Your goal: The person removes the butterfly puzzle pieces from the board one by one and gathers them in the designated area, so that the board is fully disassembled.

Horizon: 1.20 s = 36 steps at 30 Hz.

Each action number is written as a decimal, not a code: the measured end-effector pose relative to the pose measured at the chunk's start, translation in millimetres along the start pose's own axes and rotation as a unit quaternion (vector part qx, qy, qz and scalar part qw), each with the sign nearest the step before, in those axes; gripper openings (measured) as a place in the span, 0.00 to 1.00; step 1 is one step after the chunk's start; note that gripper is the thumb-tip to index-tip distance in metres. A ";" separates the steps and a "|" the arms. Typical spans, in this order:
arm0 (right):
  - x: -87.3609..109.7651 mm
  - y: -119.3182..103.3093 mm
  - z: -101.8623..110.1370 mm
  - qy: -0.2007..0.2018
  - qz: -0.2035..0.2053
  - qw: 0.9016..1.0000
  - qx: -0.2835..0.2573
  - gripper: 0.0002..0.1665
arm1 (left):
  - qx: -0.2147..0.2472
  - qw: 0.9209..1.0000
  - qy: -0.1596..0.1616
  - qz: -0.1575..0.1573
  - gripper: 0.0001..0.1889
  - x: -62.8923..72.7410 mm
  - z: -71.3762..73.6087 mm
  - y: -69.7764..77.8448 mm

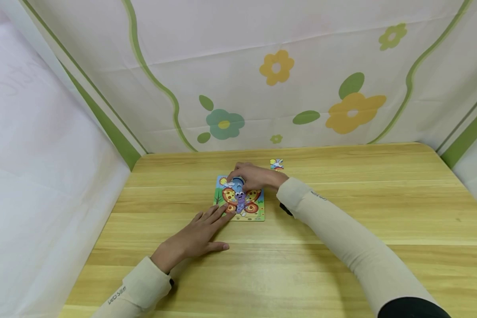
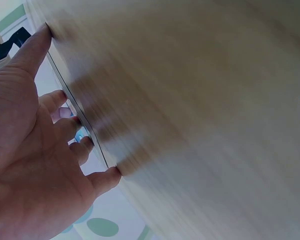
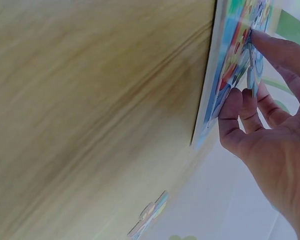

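A jigsaw puzzle (image 1: 258, 217) with a butterfly picture lies flat on the wooden table. At its upper part my right hand (image 1: 253, 176) pinches a blue-edged puzzle piece (image 3: 250, 80) between thumb and fingers. That piece stands tilted against the picture, partly covered by the fingers. My left hand (image 1: 198, 234) lies with fingers extended over the puzzle's lower left corner, its thumb spread out on the tabletop. From the left wrist view, the fingertips (image 2: 85, 145) are right at the board's thin edge. A loose puzzle piece (image 1: 276, 164) lies beyond the right wrist.
The wooden table (image 1: 342, 198) reaches back to a white fabric wall (image 1: 238, 79) printed with flowers and green vines. Another white cloth panel (image 1: 43, 154) runs along the left side. My right forearm crosses over the table's right half.
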State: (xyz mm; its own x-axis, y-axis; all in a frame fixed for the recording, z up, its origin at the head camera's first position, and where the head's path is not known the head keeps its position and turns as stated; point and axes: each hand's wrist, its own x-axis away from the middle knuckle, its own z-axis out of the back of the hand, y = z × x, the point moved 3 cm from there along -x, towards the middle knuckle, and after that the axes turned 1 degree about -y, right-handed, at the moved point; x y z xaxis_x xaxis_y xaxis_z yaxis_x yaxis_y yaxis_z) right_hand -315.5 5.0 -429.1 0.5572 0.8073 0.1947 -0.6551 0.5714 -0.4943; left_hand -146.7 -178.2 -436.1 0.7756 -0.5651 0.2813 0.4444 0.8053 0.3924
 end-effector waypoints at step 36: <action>0.5 -2.8 2.8 0.000 0.008 1.000 0.007 0.31 | 0.003 1.000 -0.006 0.005 0.43 -0.6 -0.1 0.9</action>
State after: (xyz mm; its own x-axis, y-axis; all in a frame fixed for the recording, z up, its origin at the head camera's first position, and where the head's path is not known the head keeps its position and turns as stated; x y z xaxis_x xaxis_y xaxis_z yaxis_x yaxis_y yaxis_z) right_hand -314.8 4.3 -425.2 0.5471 0.8160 0.1868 -0.6703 0.5607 -0.4861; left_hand -146.8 -177.1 -436.0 0.7751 -0.5584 0.2957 0.4333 0.8103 0.3945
